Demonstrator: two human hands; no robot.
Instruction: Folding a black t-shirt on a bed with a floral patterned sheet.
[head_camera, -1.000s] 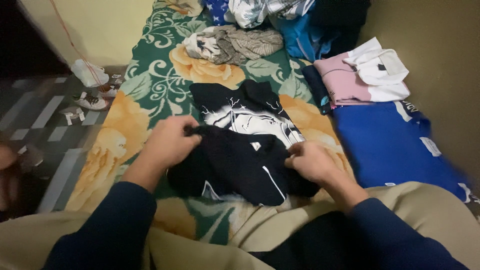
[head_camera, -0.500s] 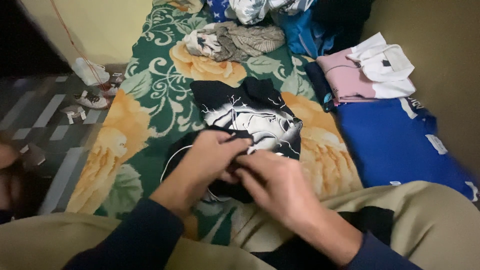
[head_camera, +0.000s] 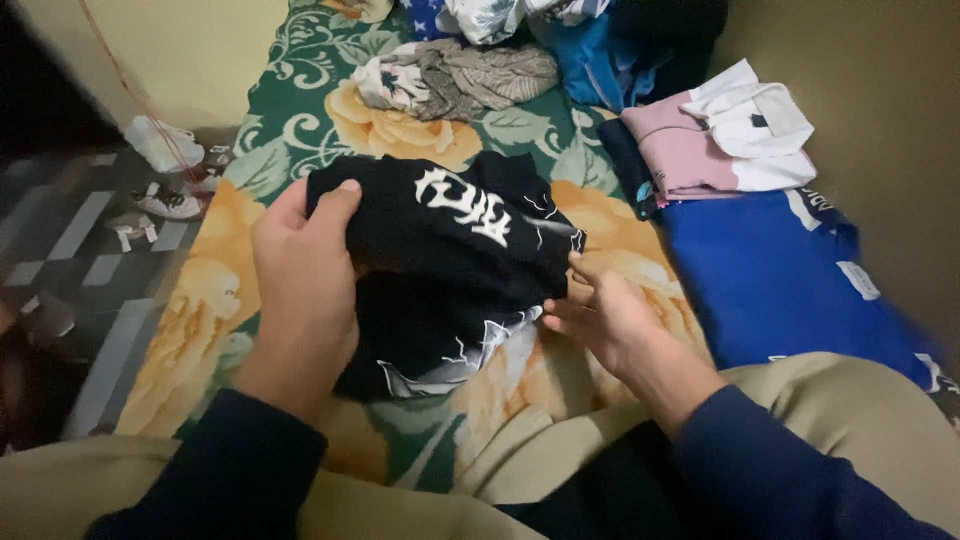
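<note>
A black T-shirt with a white print (head_camera: 450, 250) is bunched and half folded on the green and yellow flowered bedsheet (head_camera: 300, 150) in front of my knees. My left hand (head_camera: 305, 275) grips its left side, thumb on top of the cloth. At the shirt's right edge, my right hand (head_camera: 600, 315) has its fingers curled and touching the fabric. Both arms wear dark blue sleeves, and my legs in beige trousers fill the bottom of the view.
To the right lie a folded blue garment (head_camera: 780, 280) and a stack of folded pink and white shirts (head_camera: 720, 140). A heap of unfolded clothes (head_camera: 480, 60) is at the bed's far end. Shoes (head_camera: 165, 200) and a white bag (head_camera: 160, 145) sit on the floor at left.
The shirt has been folded over and lifted toward the far side, so a white printed mark now faces up. My hands have moved apart to its left and right edges.
</note>
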